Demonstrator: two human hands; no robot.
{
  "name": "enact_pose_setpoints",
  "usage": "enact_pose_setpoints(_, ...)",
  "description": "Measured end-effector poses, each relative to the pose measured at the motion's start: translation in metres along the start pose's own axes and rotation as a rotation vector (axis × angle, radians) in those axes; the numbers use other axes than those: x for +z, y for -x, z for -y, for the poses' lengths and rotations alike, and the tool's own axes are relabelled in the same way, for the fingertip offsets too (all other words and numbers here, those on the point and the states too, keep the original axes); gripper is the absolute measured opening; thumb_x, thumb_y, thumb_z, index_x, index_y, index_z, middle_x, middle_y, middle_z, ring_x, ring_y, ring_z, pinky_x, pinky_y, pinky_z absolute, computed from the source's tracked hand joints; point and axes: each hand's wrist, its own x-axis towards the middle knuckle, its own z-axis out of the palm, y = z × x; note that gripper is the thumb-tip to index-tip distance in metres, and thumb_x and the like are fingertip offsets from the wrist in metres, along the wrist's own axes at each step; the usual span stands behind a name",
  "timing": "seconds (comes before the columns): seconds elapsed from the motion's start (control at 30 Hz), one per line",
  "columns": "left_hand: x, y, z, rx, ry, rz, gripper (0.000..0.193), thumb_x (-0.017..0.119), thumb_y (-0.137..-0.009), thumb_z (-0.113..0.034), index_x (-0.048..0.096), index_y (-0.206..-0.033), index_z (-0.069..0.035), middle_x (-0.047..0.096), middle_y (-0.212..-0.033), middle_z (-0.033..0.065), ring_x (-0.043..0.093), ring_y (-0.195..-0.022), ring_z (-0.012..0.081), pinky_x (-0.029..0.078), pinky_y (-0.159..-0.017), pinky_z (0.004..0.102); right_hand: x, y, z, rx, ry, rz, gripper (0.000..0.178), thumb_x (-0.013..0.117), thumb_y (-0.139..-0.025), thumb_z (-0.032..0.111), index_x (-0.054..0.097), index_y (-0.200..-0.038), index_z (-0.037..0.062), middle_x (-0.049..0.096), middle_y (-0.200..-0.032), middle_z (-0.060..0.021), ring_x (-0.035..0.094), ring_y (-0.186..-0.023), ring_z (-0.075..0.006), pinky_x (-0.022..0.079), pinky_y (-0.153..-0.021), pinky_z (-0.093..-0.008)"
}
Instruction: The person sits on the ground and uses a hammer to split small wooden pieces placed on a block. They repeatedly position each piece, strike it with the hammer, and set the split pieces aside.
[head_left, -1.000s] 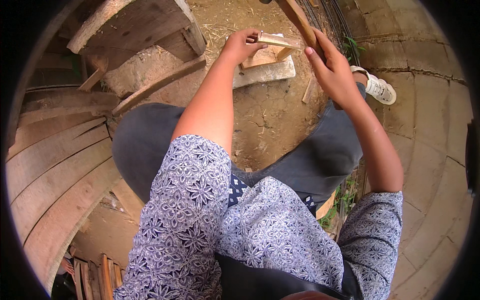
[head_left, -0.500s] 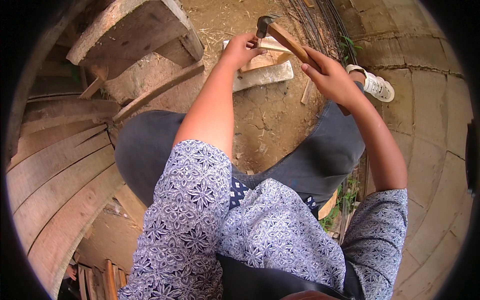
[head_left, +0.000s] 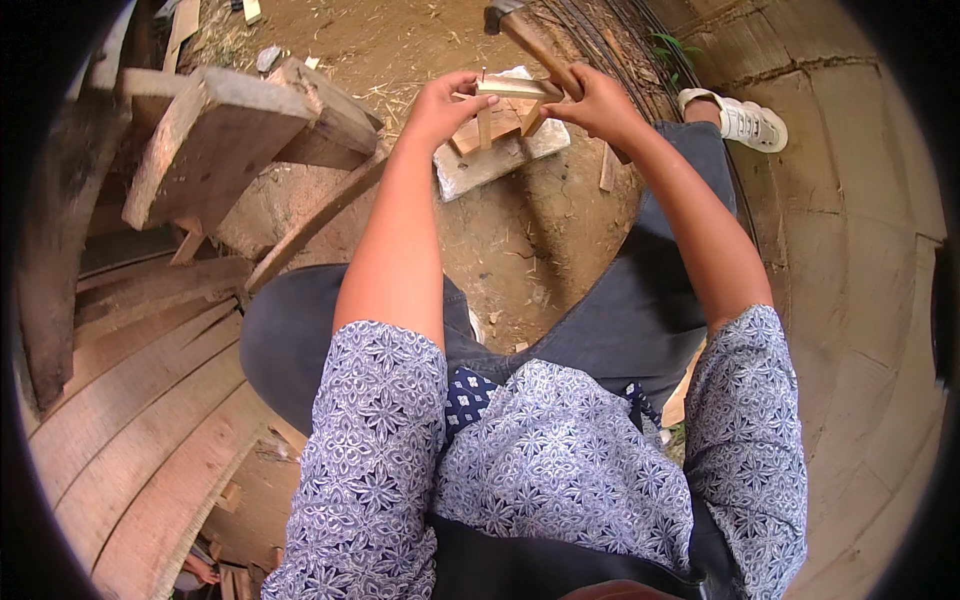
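Note:
A narrow wooden strip point(head_left: 518, 88) lies across two short upright wooden pieces point(head_left: 485, 130), with a nail point(head_left: 484, 74) standing in its left end. My left hand point(head_left: 445, 108) is closed on that end, thumb and fingers either side of the wood. In my right hand point(head_left: 602, 105) is a claw hammer point(head_left: 533, 42), gripped by its wooden handle. Its dark head points up and left, raised beyond the nail and apart from it. My right thumb and fingers are also at the strip's right end. Beneath the pieces, a whitish slab point(head_left: 505, 165) rests on the dirt.
A rough wooden structure of thick boards point(head_left: 215, 145) stands at the left, with long planks point(head_left: 150, 430) below it. Thin dark rods point(head_left: 625, 60) run along the far right beside paving point(head_left: 840, 250). Another person's hand point(head_left: 203, 570) shows at the lower left.
The hammer head has moved up and away from the nail. My right hand has come to the strip's right end. My left hand stays at the left end; the view has shifted.

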Motion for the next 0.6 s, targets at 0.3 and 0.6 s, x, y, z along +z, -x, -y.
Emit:
enact_pose_setpoints(0.3,0.010,0.003,-0.028,-0.226,0.126,0.113,0.061,0.076,-0.091,-0.035,0.055,-0.139,-0.003,0.070,-0.115,0.0100,0.068,-0.088,0.0137,0.058,-0.075,0.0272,0.006,0.040,-0.016,0.131,-0.389,-0.089,0.049,0.085,-0.077,0.028,0.061,-0.112,0.0035,0.066,-0.088,-0.0030,0.057,-0.063,-0.0078,0.045,-0.047,-0.0261)
enact_pose_setpoints(0.6,0.033,-0.039,0.023,-0.239,-0.765,-0.198,0.056,0.073,-0.085,-0.057,0.075,-0.109,-0.006,0.073,-0.094,0.0167,0.070,-0.089,0.0279,0.055,-0.080,0.0414,0.051,0.106,-0.046,0.449,-0.466,-0.170,0.050,0.088,-0.066,0.032,0.060,-0.096,0.0022,0.067,-0.085,-0.0102,0.065,-0.068,-0.0197,0.053,-0.064,-0.0360)
